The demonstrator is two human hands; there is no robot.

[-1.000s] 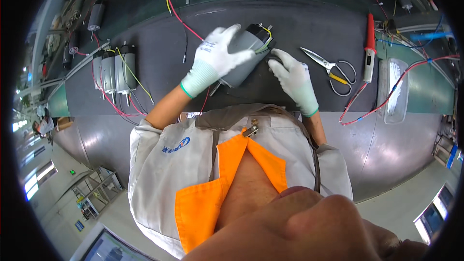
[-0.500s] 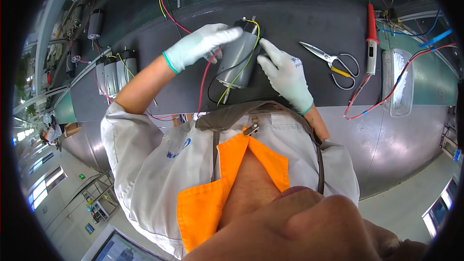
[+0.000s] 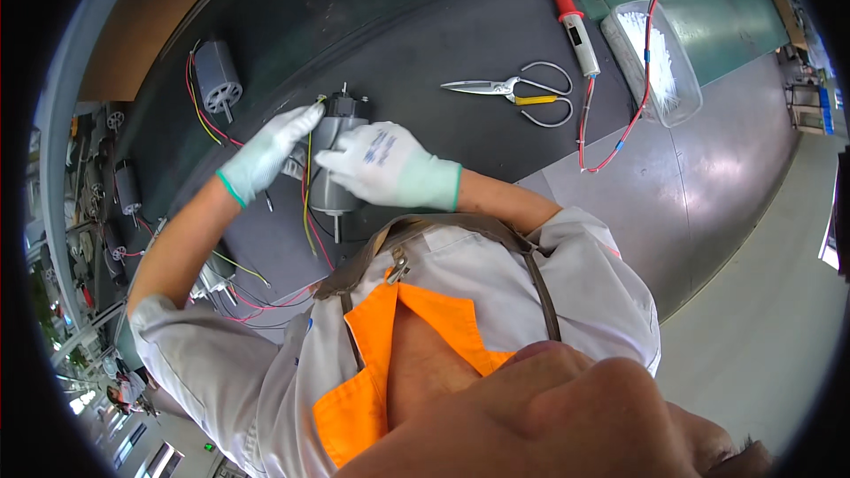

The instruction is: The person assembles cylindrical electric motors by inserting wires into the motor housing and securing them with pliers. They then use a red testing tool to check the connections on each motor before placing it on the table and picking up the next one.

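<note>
A grey cylindrical electric motor [image 3: 335,195] lies on the dark mat, its black end cap away from me and its shaft toward me. My left hand [image 3: 276,146], in a white glove, is closed along the motor's left side, fingertips near the black cap. Yellow-green and red wires [image 3: 309,212] run down beside those fingers. My gloved right hand [image 3: 379,159] lies across the motor's middle from the right, fingers bent against the body. Part of the motor is hidden under both hands.
Scissors [image 3: 509,88] with a yellow-wrapped handle lie to the right. Beyond are a red-and-white handheld tool [image 3: 575,31] with a cable and a clear tray [image 3: 686,104] of white strips. Another motor [image 3: 214,71] stands far left, near a cardboard box [image 3: 146,22].
The view has swung, so the bench things appear shifted. My right hand has come from beside the motor onto its body. The left hand has shifted along the motor's left side.
</note>
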